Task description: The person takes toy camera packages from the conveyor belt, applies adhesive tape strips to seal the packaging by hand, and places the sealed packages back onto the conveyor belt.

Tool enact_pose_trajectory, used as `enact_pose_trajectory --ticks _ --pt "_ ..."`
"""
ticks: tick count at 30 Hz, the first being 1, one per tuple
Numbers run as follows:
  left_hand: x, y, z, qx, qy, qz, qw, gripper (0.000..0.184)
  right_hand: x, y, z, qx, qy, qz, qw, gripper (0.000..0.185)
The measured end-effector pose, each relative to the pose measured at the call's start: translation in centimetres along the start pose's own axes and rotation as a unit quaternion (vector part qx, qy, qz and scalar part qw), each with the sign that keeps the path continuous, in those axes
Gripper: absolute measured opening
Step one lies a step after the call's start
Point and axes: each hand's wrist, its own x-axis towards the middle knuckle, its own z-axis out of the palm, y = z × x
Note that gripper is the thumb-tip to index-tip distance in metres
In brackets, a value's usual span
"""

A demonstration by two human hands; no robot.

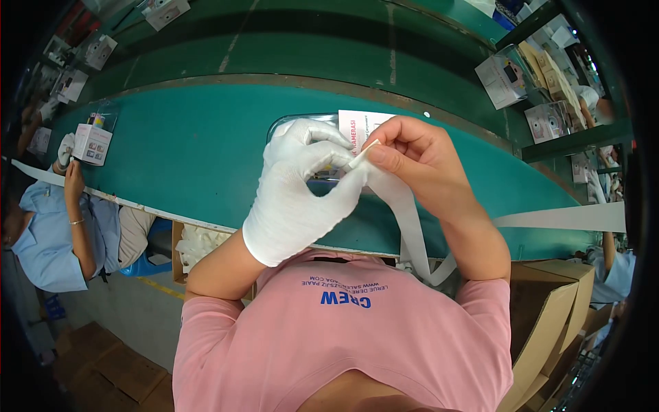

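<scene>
My left hand, in a white glove, has its thumb and fingers pinched together at the end of a long white strip. Bare, my right hand grips a small, pale folded edge of that strip between thumb and fingers. From there the strip hangs down and loops beside my right forearm. Behind both hands, on the green work surface, lies a clear plastic package with a white printed card. My hands cover much of the package.
At the left, a co-worker in a light blue shirt handles a boxed product. More boxed products stand on the far right. A wide white band stretches at right. Open cardboard cartons stand near my right side.
</scene>
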Motion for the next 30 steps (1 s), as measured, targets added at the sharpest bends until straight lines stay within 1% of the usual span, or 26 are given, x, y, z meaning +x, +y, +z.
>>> enact_pose_trajectory --ticks 6,10,16,20,21,26,30 --pt "0.4 1.8 0.9 -0.055 -0.014 -0.04 0.998 0.013 -0.1 1.1 -0.5 0.001 0.019 -0.049 0.999 0.018" --pt "0.0 2.1 1.8 -0.134 -0.014 -0.072 0.988 0.014 -0.1 2.0 -0.4 -0.016 0.028 -0.143 0.989 0.02" --pt "0.0 2.0 3.0 -0.123 0.033 -0.037 0.991 0.013 -0.6 2.8 -1.9 -0.006 0.025 -0.163 0.986 0.015" --pt "0.2 2.4 3.0 -0.037 0.073 -0.018 0.996 0.01 -1.9 0.8 -2.4 -0.032 0.027 -0.053 0.998 0.013" --pt "0.2 2.4 3.0 -0.038 0.072 -0.018 0.997 0.01 -2.1 0.7 -2.5 -0.032 0.028 -0.053 0.998 0.013" --pt "0.2 2.3 3.3 -0.077 0.038 -0.053 0.995 0.006 -2.6 0.2 -3.2 0.005 0.025 -0.006 1.0 0.017" --pt "-0.1 2.4 3.4 -0.146 0.045 -0.119 0.981 0.005 -2.9 -0.2 -3.6 0.033 0.012 0.041 0.999 0.02"
